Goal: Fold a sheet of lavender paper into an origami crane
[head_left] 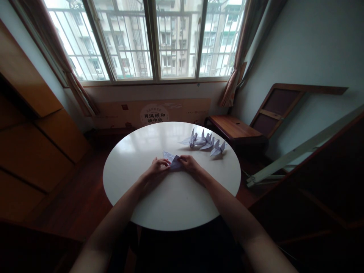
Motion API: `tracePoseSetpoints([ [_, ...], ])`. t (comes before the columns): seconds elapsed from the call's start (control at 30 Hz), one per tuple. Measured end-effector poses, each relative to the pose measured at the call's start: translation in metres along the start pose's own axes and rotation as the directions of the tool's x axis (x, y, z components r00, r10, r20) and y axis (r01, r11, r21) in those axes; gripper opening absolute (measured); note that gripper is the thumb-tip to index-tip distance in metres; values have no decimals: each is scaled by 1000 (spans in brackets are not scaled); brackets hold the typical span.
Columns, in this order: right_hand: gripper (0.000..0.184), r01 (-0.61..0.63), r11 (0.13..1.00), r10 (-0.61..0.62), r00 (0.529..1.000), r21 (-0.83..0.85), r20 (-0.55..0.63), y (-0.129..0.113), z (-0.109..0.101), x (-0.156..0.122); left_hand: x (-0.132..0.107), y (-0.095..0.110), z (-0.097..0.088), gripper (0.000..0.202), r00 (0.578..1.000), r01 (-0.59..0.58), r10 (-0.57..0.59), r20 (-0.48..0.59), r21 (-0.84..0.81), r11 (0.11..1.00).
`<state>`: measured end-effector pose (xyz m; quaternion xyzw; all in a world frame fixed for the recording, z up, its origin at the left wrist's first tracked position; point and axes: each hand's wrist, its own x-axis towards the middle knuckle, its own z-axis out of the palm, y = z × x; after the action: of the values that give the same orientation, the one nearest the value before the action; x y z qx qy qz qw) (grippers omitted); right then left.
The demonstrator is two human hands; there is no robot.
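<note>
Your left hand (157, 167) and right hand (189, 163) cover the near ends of the folded paper (173, 161), and at this size you cannot tell whether your fingertips pinch it or only press on it. The paper cranes (204, 142) overlap, too small and close for you to count surely. Both your forearms run off the bottom edge, and the table (119, 204) hides the lower edge of the cardboard panel (193, 110) behind it.

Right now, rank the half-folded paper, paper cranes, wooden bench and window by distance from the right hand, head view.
1. Half-folded paper: pinched in the right hand, at its left.
2. Paper cranes: on the table, beyond and right.
3. Wooden bench: past the table's right edge.
4. Window: far wall.
</note>
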<state>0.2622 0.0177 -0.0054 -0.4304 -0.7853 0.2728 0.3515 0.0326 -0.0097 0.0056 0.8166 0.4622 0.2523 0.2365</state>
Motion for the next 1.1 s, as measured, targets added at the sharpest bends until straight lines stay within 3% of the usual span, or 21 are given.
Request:
tracePoseSetpoints([
  [0.2, 22, -85, 984, 73, 994, -156, -84, -5, 2, -1, 2, 1, 1, 26, 999, 31, -32, -34, -11, 999],
  [0.33, 29, -151, 935, 126, 987, -321, -98, -14, 1, -4, -2, 2, -2, 23, 999, 2, -1, -50, 7, 1000],
  [0.57, 32, -82, 872, 66, 997, -482, -51, -22, 0, -8, -5, 2, -4, 19, 996, -83, 80, 37, 60, 995],
  [0.83, 36, -88, 812, 86, 996, -577, -30, -23, -2, -11, -6, 2, -3, 23, 996, -77, 78, -32, 23, 997],
  [1.1, 27, -68, 786, 45, 998, -615, -53, -28, -4, -12, -4, 7, 0, 18, 976, -215, 215, 31, -14, 977],
])
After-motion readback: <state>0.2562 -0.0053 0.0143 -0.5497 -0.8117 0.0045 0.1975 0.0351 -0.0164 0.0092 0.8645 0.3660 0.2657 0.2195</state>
